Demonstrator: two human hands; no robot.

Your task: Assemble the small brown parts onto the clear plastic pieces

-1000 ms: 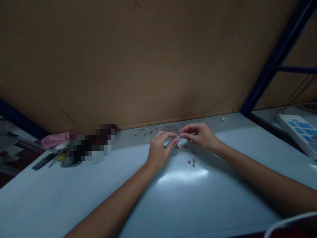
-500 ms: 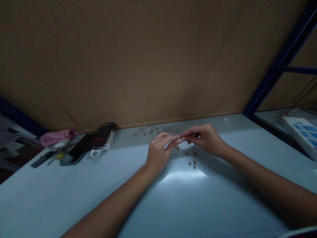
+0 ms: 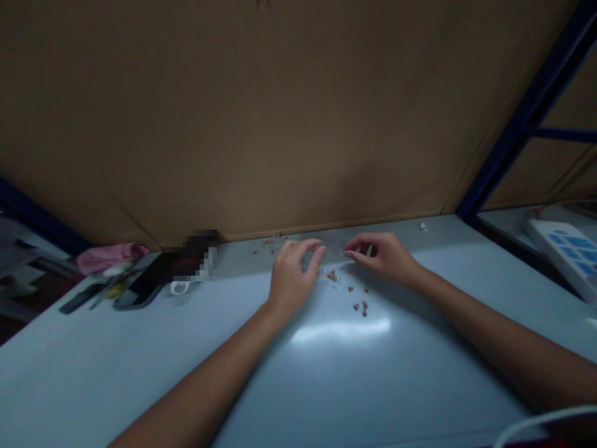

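Observation:
My left hand is above the table, thumb and fingers apart, with nothing visible between them. To its right, my right hand pinches a small clear piece at its fingertips. Between and below the hands lies a small cluster of clear and brown pieces. Several small brown pieces are scattered nearer to me. Behind my left hand, more clear and brown pieces lie near the back panel.
On the pale table, a pink cloth, a dark phone and a white loop sit at the left. A small white item is at the back right. A brown panel stands behind.
My hands have moved apart. My left hand has shifted left and its fingers have opened, while the right has stayed pinched. The cluster between them shows more fully.

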